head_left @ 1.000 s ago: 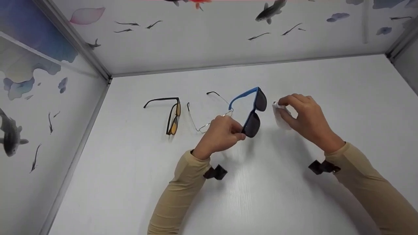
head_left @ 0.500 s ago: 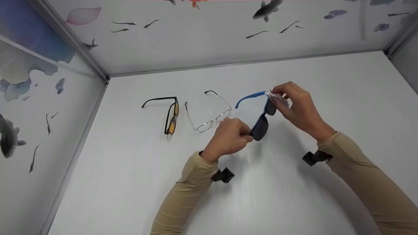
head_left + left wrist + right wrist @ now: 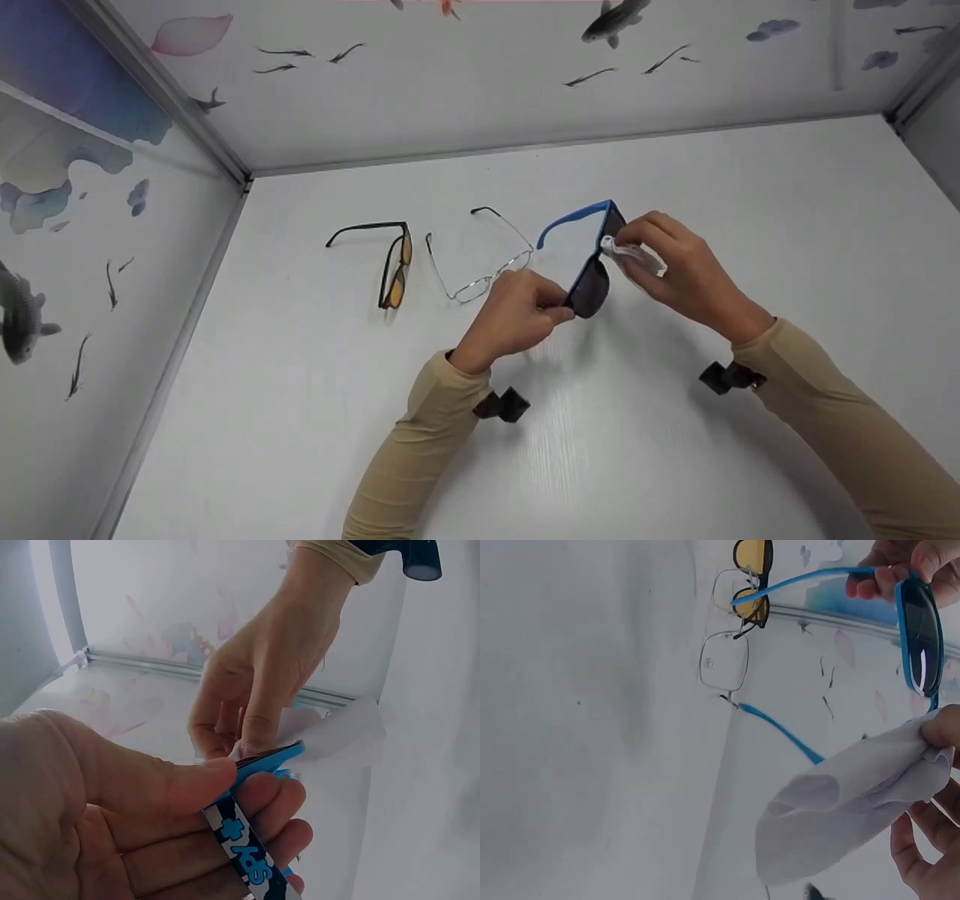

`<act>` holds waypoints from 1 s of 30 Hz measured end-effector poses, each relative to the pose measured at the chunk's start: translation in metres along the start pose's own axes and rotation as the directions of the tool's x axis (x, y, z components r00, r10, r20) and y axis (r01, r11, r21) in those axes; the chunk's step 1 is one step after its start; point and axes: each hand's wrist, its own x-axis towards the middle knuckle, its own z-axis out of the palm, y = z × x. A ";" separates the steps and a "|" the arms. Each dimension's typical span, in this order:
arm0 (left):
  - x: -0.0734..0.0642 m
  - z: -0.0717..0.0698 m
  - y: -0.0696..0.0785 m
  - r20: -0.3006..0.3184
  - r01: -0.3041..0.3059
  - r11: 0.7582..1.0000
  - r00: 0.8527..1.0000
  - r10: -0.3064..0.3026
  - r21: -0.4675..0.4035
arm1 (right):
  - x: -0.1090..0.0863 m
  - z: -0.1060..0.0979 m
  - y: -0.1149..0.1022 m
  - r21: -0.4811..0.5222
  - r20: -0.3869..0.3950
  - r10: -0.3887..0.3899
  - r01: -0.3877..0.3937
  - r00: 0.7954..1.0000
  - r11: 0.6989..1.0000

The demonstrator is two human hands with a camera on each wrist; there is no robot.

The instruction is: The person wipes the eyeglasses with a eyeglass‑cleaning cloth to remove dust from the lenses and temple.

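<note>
While the left hand (image 3: pixel 521 311) pinches the blue-framed sunglasses (image 3: pixel 590 289) above the table (image 3: pixel 225 360), we judge wiping is underway.
Our right hand (image 3: pixel 686 270) pinches a white cloth (image 3: pixel 637 259) near the frame's middle; the next stroke likely calls for a steady hold. Beyond, 2 pairs lie open: wire-rimmed glasses (image 3: pixel 472 289), toward which 1 blue temple (image 3: pixel 574 215) juts, perhaps getting in the way, and yellow-lensed glasses (image 3: pixel 397 291).

1. Head view: moderately bright and greyish, with pale glare spreading across the near middle of the worktop (image 3: pixel 570 450).
2. Broad, soft-edged shadows lie along the inner side of the right sleeve (image 3: pixel 847 412).
3. Left wrist view: dimmer, background hazy; lettering on the blue sunglasses (image 3: pixel 247 851) stays legible.
4. Right wrist view: cool cast; white glint on one dark lens (image 3: pixel 921 637).
</note>
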 end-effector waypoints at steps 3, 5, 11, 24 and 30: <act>-0.001 0.000 0.000 0.010 -0.021 1.000 1.000 0.021 0.016 | -0.001 0.000 0.012 -0.008 -0.014 0.052 -0.052 0.999 0.999; -0.002 0.001 -0.001 0.021 -0.038 0.999 0.999 0.037 0.037 | 0.001 -0.001 0.019 -0.005 -0.034 0.087 -0.087 0.996 0.996; -0.003 0.005 0.000 0.056 -0.052 0.995 0.997 0.048 0.085 | 0.010 0.000 0.017 -0.007 -0.065 0.116 -0.116 0.991 0.993; -0.001 0.002 -0.001 -0.035 -0.006 0.994 0.999 0.010 0.107 | 0.004 0.002 -0.013 -0.058 -0.024 -0.090 0.089 0.996 0.994; -0.004 -0.001 0.001 -0.004 -0.023 0.993 1.000 0.024 0.118 | 0.000 -0.001 0.004 -0.075 -0.030 0.024 -0.027 0.999 0.997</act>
